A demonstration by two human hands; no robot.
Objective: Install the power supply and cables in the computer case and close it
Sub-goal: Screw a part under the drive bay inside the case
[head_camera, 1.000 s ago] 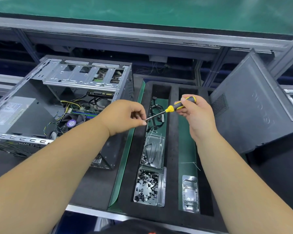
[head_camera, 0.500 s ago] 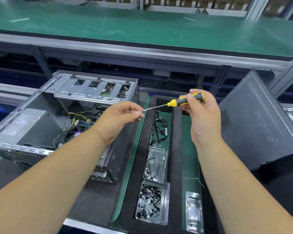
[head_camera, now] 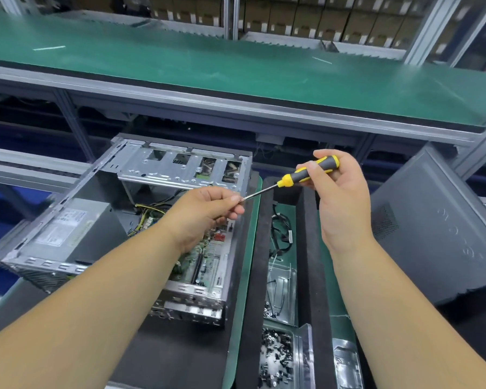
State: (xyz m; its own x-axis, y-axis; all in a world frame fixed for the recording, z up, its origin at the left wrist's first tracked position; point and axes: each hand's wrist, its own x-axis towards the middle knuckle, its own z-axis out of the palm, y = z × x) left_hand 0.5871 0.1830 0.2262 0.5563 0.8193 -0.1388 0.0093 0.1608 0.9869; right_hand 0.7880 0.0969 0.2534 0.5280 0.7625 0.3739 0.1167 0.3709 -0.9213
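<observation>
Right hand (head_camera: 341, 197) grips screwdriver (head_camera: 300, 176); left hand (head_camera: 205, 211) pinches its tip

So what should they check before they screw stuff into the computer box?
1. Screwdriver held firmly: ok, right hand grips the handle.
2. Screw on the tip: cannot tell, left hand pinches at the tip and hides it.
3. Power supply sitting in the computer case: ok, it lies in the near left corner.
4. Spare screws handy: ok, the screw tray is full.
5. Side panel on: not ok, it leans to the right.
</observation>
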